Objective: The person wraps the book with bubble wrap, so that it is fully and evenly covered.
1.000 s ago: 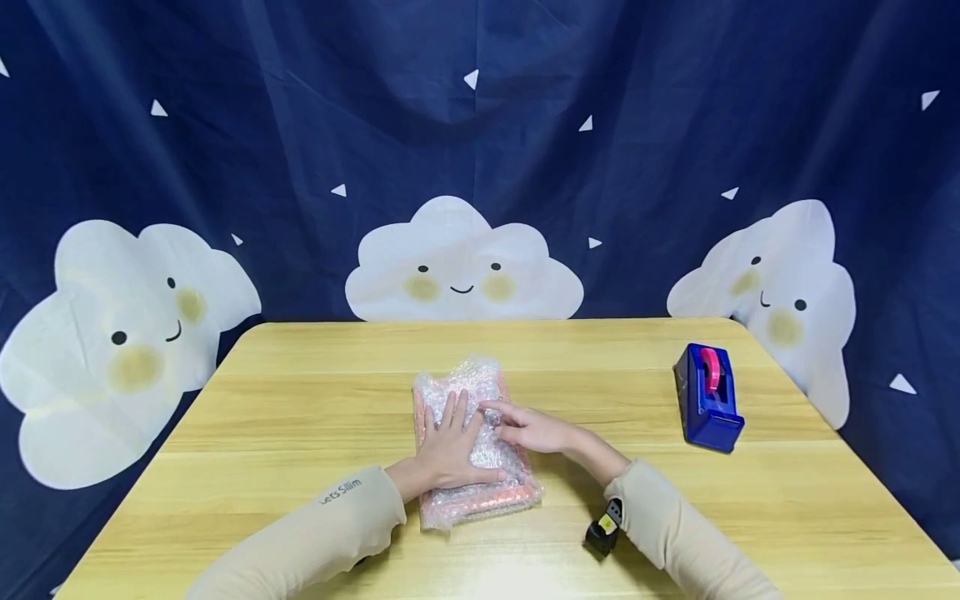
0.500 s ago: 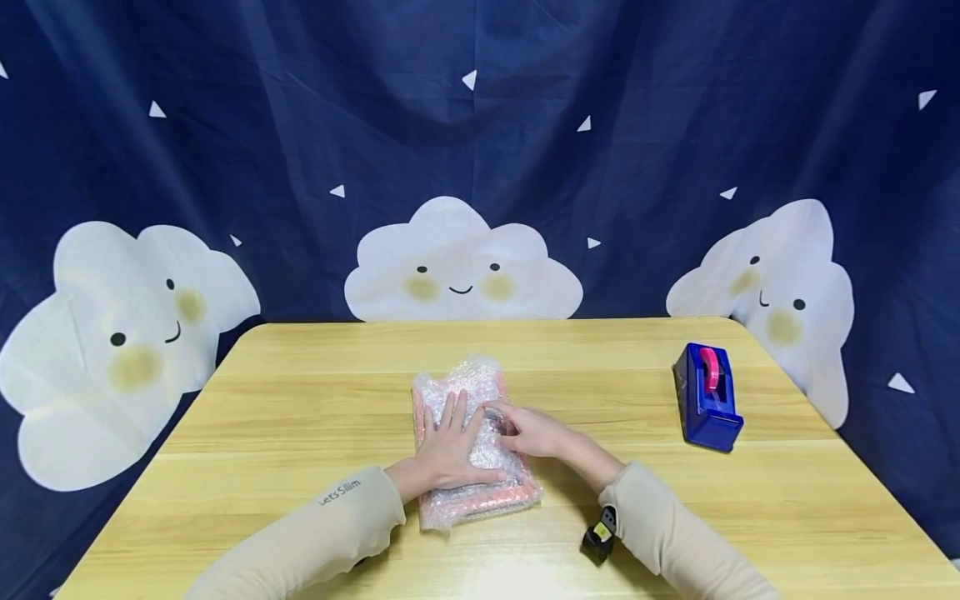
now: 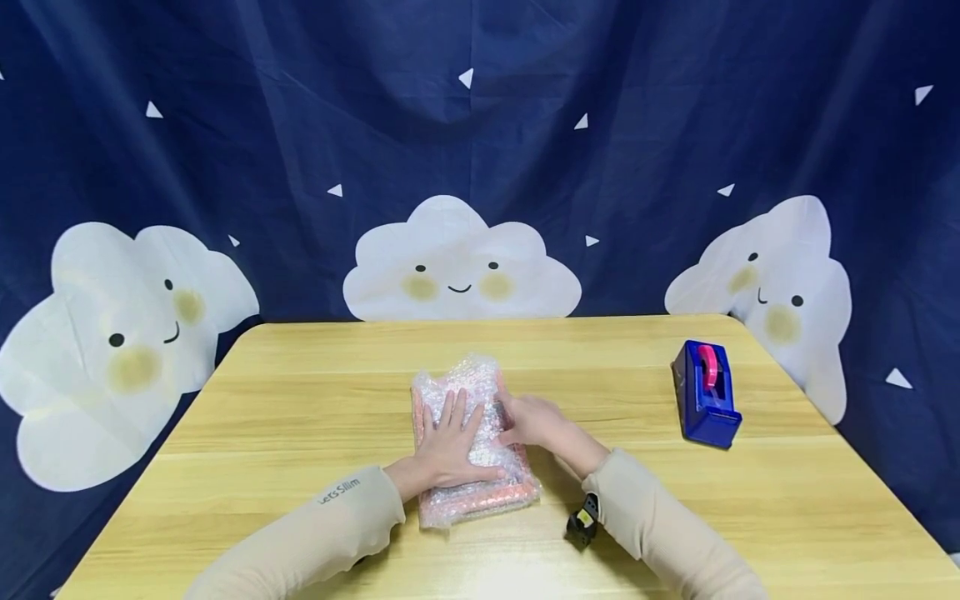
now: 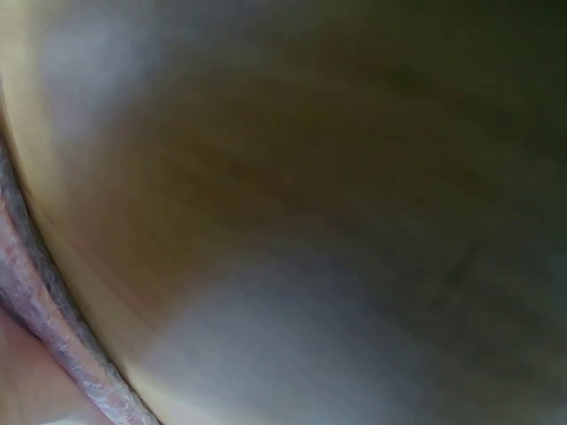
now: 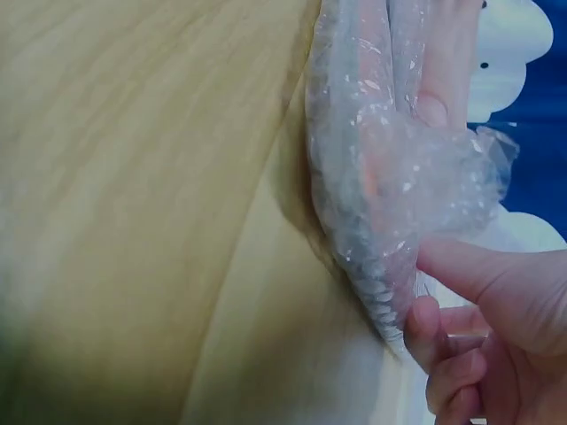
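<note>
A flat rectangular package in bubble wrap, with pinkish-orange edges showing through, lies on the wooden table. Across its top my left hand rests palm down, fingers spread. At the package's right edge is my right hand. The right wrist view shows its thumb on the wrap and curled fingers beside the edge, pinching it. A loose flap of bubble wrap stands up there. Only a strip of the package's edge shows in the left wrist view, which is mostly dark and blurred.
A blue tape dispenser with a pink roll stands at the right of the wooden table. A small black device sits by my right wrist. Behind the table hangs a navy curtain with smiling clouds.
My right hand has moved from the top of the wrap to the package's right edge, its fingers passing out of sight round it. The left hand stays put.
</note>
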Motion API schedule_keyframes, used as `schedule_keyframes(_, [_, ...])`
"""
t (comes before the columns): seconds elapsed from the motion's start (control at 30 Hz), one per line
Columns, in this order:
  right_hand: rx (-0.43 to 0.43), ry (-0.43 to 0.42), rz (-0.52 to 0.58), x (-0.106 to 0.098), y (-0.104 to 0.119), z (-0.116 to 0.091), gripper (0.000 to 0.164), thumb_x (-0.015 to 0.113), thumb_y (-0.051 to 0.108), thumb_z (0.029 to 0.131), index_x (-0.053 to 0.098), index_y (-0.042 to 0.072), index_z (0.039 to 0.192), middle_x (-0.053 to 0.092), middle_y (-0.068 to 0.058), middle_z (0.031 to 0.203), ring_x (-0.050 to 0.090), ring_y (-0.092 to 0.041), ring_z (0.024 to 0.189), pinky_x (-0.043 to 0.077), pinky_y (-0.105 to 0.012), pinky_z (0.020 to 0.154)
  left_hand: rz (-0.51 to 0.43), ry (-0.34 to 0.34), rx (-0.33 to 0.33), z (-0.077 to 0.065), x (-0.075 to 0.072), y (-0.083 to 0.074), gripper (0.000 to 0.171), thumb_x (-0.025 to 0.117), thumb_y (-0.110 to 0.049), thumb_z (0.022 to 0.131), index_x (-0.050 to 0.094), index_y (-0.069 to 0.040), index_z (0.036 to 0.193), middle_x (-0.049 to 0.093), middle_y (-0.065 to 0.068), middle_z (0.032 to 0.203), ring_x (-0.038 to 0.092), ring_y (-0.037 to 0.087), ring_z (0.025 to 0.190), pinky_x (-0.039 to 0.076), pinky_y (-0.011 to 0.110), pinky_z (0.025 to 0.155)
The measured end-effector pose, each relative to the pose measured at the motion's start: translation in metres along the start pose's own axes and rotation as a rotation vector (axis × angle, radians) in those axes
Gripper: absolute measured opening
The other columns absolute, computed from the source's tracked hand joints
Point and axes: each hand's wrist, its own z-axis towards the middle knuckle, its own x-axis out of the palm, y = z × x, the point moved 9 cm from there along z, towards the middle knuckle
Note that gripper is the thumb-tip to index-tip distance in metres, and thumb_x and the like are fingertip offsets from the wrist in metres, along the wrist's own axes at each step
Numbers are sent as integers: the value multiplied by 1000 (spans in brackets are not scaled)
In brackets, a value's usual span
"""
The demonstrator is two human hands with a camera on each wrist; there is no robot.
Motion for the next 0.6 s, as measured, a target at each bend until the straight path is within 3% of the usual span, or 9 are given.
schedule_keyframes(0.13, [46,7,-13,-1,-1,2,104,77,33,69,12,6,146,55,-3,68,51,-17,64,44,-30,51,-7,-5,-5,1,0,1,106,50,-76,69,17,-10,146,0,21,150,-2,38,138,2,67,101])
schedule_keyframes(0.33, [106,25,-41,1,-4,4,105,78,35,67,14,9,147,64,-10,87,55,-19,74,46,-33,55,-14,-6,-4,0,0,1,106,50,-76,70,17,-11,146,0,21,150,-2,38,137,2,67,101])
schedule_keyframes(0.6, [138,63,-66,2,-7,5,108,77,40,67,11,11,147,65,-8,90,53,-19,72,43,-31,55,-9,5,-10,0,0,1,106,49,-76,70,17,-12,147,-1,21,151,-3,37,138,1,66,102])
